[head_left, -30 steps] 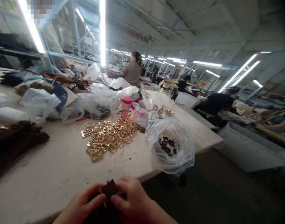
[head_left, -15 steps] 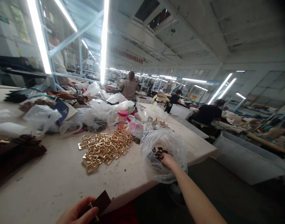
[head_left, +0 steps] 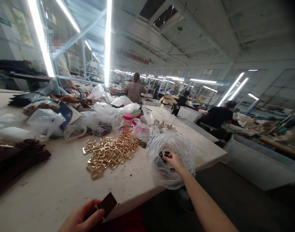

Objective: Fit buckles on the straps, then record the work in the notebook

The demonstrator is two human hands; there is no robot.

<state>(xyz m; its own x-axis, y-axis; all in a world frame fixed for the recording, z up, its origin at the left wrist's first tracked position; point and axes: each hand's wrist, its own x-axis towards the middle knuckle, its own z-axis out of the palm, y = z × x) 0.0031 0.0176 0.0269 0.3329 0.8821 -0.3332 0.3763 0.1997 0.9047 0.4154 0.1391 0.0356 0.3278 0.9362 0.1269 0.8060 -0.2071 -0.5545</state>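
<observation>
My left hand [head_left: 85, 216] is closed at the table's front edge. Between its thumb and fingers is a dark brown strap piece [head_left: 109, 205] with a gold buckle [head_left: 97, 207] on it, partly hidden by the thumb. Over at the right, my right hand [head_left: 174, 161] reaches into an open clear plastic bag [head_left: 159, 143]. Its fingertips are pinched on one of the small dark brown loops [head_left: 166, 154]; more of these lie in the bag. A heap of gold buckles [head_left: 113, 151] is spread on the table left of the bag.
Behind the buckles stand a pink-lidded jar [head_left: 127, 124] and several plastic bags. Stacked dark brown pieces [head_left: 19, 161] lie at the left of the pale table [head_left: 53, 190]. Beyond its right edge is a large whitish bin [head_left: 258, 164]. Several people work further back.
My right hand has shifted slightly up and left inside the bag, with its fingertips on a dark loop. My left hand keeps its hold on the strap piece, a little higher and further right.
</observation>
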